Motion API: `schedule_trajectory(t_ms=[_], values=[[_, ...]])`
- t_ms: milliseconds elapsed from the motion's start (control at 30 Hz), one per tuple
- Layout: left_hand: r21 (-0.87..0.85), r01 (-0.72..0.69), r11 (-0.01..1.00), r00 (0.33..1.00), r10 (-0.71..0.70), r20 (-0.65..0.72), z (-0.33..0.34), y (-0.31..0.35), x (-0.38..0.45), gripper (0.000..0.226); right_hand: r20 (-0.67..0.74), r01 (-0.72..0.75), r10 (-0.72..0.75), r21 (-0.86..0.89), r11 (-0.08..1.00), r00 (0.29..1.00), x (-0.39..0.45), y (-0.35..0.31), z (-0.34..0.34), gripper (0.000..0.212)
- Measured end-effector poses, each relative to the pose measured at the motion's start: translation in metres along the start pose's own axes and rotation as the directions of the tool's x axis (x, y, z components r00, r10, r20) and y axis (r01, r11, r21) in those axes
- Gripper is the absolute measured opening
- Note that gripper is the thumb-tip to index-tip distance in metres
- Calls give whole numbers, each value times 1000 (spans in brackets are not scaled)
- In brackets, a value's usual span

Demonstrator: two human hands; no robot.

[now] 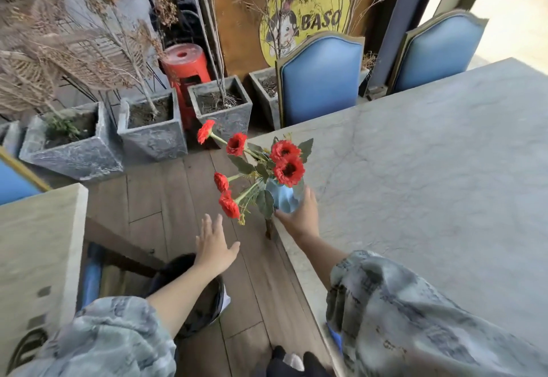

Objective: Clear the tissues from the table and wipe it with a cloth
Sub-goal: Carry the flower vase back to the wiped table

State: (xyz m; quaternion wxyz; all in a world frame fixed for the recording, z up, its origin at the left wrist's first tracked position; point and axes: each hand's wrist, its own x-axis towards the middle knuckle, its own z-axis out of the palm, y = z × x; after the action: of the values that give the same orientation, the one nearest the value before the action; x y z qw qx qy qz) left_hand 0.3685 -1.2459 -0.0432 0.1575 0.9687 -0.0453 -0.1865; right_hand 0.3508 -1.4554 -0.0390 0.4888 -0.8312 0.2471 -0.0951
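Soft daylight fills the scene and comes from the upper right, where the window (516, 5) is blown out to white glare. The table (430, 169) is evenly lit with a pale sheen and hardly any shadow. The wide lens bends straight edges near the borders. The sleeves (430, 317) at the bottom are smeared and soft, and the whole picture looks slightly hazy

Your left hand (215, 246) reaches forward with fingers straight and spread, palm down, holding nothing. Your right hand (299, 219) is extended, fingers and thumb curled around a blue ceramic vase (284, 198).
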Motion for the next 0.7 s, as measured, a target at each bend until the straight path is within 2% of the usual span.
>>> schedule_trajectory(t_ms=[100, 300, 467, 700], values=[[30, 16, 999, 999, -15, -37, -20, -9, -7, 84, -9, 14, -14, -24, 1000, 1000, -14, -17, 4, 87], [81, 31, 996, 991, -21, -130, -56, -42, -36, 85, -4, 92, -92, -70, 993, 996, -57, -57, 11, 66], [83, 22, 996, 975, -3, -221, -84, -80, -82, 85, -1, 155, -156, -111, 982, 988, -113, -85, 20, 76], [119, 2, 993, 958, 32, -285, -106, -143, -192, 84, -54, 217, -230, -180, 959, 972, -228, -122, 23, 85]])
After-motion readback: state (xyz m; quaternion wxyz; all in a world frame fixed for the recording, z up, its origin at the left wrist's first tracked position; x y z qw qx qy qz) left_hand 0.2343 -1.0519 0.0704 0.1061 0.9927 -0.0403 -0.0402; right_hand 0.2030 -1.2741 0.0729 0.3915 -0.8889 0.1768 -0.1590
